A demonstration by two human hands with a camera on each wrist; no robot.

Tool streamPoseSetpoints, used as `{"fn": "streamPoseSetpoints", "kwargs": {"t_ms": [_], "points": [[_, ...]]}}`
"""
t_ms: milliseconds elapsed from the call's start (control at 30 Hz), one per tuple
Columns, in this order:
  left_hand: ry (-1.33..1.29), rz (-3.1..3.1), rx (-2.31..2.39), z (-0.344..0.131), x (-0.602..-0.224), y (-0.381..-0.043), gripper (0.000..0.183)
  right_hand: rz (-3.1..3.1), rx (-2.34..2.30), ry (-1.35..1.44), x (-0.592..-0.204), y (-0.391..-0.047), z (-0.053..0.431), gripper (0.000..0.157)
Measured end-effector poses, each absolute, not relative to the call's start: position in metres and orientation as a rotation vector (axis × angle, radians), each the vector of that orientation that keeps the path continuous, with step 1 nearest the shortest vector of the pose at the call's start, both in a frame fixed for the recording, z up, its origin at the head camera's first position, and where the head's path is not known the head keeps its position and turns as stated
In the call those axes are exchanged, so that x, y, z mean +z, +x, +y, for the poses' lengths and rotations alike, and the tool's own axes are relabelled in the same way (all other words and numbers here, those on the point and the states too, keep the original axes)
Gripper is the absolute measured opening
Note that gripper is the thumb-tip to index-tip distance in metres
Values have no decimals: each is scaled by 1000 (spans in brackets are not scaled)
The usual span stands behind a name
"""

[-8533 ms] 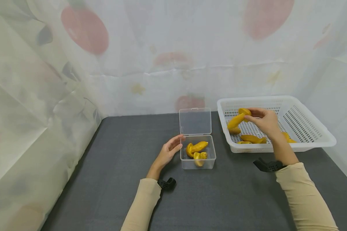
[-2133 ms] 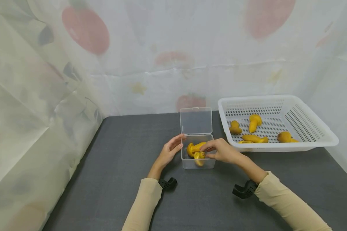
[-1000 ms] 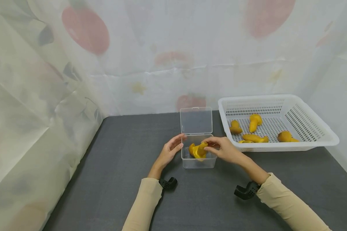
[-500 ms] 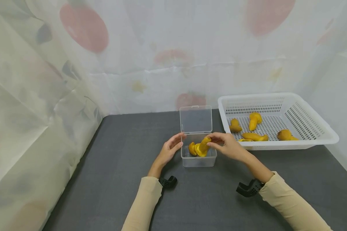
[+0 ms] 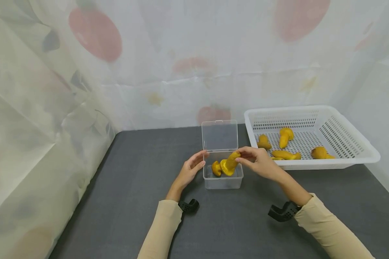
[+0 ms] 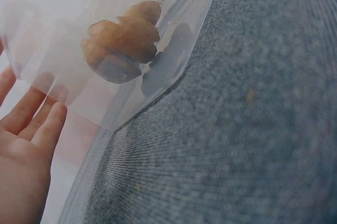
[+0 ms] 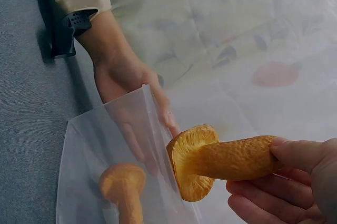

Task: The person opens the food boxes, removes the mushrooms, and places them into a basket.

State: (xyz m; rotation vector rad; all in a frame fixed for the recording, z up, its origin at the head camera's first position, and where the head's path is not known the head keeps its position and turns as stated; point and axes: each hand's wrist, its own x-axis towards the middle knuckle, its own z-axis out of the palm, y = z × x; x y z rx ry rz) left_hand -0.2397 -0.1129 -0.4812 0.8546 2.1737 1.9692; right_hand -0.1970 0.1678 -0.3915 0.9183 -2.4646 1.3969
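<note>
Yellow and wrinkled, one mushroom (image 5: pixel 232 162) is pinched by its stem end between the thumb and fingers of my right hand (image 5: pixel 262 163), right of and below the head view's centre. Its long axis slants down-left from my fingertips, cap lowest, at the clear box's (image 5: pixel 223 184) opening. Another mushroom (image 5: pixel 216 168) lies inside, nearer my left hand (image 5: pixel 188 172), whose loosely straightened fingers grip nothing beside the box's left wall.
</note>
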Motion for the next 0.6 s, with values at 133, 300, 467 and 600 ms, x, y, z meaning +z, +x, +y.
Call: {"fn": "streamPoseSetpoints", "kwargs": {"t_ms": [133,300,467,600], "points": [[849,2171,1974,-113,-481,-239,46,-2477,1388,887,-388,-197,170,23],[836,2166,1985,-113,-481,-239,47,-2495,1377,831,-384,-197,174,24],[835,2162,1987,-113,-480,-239,47,-2519,1406,783,-376,-196,179,26],[849,2173,1980,-113,-480,-239,45,-2542,1408,743,-370,-194,182,27]]}}
